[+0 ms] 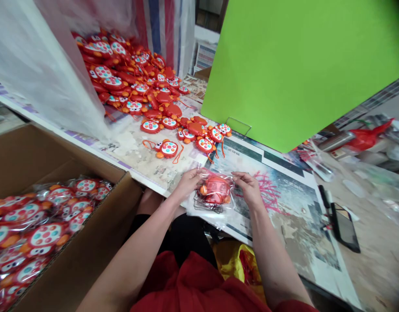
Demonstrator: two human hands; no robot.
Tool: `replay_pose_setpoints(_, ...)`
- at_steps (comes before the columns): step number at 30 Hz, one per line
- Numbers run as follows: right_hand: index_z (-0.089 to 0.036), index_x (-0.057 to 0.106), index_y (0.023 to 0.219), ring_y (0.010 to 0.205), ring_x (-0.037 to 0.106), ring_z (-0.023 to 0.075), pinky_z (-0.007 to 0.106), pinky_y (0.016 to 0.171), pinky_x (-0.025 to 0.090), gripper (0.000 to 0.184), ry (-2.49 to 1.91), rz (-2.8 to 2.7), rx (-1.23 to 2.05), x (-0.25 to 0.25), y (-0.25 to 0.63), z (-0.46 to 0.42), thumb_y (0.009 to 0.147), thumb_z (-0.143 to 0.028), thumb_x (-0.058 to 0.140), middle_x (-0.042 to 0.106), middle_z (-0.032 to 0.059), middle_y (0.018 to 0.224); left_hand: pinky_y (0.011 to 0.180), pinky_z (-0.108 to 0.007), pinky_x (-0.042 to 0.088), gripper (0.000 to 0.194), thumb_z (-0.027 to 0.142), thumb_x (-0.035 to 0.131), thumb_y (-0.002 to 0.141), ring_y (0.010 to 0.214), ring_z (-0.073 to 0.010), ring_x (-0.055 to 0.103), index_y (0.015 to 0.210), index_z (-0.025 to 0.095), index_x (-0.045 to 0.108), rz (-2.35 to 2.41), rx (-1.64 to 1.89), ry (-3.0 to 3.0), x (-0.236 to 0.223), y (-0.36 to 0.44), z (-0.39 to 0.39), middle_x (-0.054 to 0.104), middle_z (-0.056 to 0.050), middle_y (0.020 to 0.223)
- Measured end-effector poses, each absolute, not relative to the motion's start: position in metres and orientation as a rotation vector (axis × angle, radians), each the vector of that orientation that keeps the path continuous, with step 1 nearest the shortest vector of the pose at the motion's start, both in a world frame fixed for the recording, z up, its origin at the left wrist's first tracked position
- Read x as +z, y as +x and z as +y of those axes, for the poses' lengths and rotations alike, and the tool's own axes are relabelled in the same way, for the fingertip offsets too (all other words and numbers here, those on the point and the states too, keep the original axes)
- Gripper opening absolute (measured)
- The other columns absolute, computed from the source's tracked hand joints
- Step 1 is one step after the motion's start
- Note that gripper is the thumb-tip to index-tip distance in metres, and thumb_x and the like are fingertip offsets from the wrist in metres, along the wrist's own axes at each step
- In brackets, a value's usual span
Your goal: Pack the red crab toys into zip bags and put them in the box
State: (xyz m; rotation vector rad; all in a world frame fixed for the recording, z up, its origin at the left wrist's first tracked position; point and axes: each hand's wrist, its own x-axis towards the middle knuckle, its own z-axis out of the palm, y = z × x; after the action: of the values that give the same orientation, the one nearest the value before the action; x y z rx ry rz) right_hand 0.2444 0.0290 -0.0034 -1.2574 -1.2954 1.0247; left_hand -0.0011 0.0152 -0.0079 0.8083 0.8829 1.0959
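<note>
Red bagged toy (215,189) between 2 grips (190,182) (247,185)

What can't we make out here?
Head view, all:
Print on the bagged toy: too small and blurred.
Left side of the toy pile: behind white plastic.
Space behind the green board: blocked by it.
Cardboard box, left end: cut by the edge.
Right-hand clutter: blurred.

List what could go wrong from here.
The clear bag with a red toy in it lies close to the table's near edge; if the left hand and right hand lose its corners, it might slip off. The heap of loose toys looks unsteady and could slide further across the table.
</note>
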Motion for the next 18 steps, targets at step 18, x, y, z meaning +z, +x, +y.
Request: replay_pose_setpoints(18, -0.024, 0.065, 0.088, 0.069, 0.057, 0.0157, 0.028, 0.064, 0.045, 0.02, -1.231, -1.454, 1.026, -0.009, 0.238, 0.03, 0.083, -0.043, 0.064, 0.065, -0.0003, 0.077, 0.064, -0.024, 0.051, 0.023, 0.038, 0.066, 0.07, 0.073, -0.0142, 0.065, 0.074, 0.016, 0.062, 0.928, 1.185, 0.776, 0.004, -0.002, 0.005, 0.069, -0.004, 0.084)
